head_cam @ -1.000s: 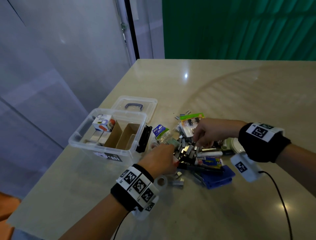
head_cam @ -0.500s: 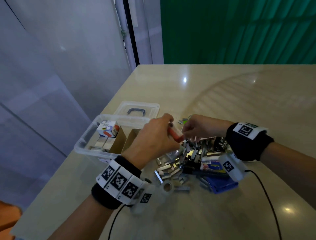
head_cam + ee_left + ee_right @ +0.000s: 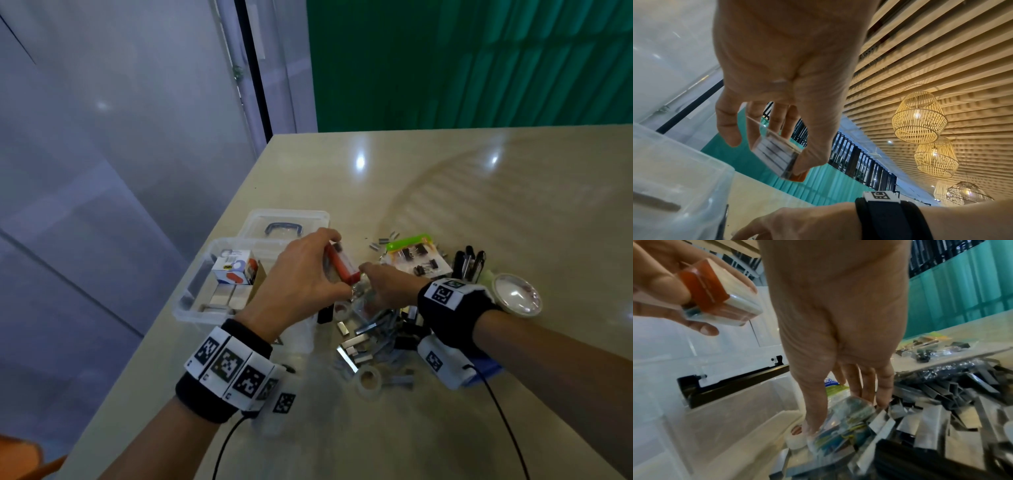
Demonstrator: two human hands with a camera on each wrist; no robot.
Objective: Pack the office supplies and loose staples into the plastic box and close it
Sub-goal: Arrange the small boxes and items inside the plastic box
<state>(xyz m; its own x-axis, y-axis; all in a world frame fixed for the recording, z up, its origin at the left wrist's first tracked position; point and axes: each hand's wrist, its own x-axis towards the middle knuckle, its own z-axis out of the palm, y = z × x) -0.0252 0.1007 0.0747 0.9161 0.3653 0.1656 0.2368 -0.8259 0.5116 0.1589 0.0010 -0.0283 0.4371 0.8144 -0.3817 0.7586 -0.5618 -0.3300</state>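
My left hand (image 3: 329,263) grips a small clear case with an orange base (image 3: 342,269) in the air over the right end of the clear plastic box (image 3: 191,294). The left wrist view shows this case (image 3: 774,152) pinched between thumb and fingers. Just below it, my right hand (image 3: 371,279) reaches down beside the box wall. In the right wrist view its thumb and fingers (image 3: 881,395) close round a small clear packet of coloured clips (image 3: 844,423). Loose staple strips (image 3: 370,339) lie heaped under my right wrist.
The box holds a small white carton (image 3: 233,267), staple boxes and cardboard dividers. Its lid (image 3: 308,219) lies behind it. A binder clip bag (image 3: 411,257), black pens (image 3: 469,263), a round clear dispenser (image 3: 517,294) and a tape roll (image 3: 368,377) lie around the heap.
My left hand has lifted the orange-based case from the heap up toward the box. My right hand has moved left and down onto the clear packet beside the box.
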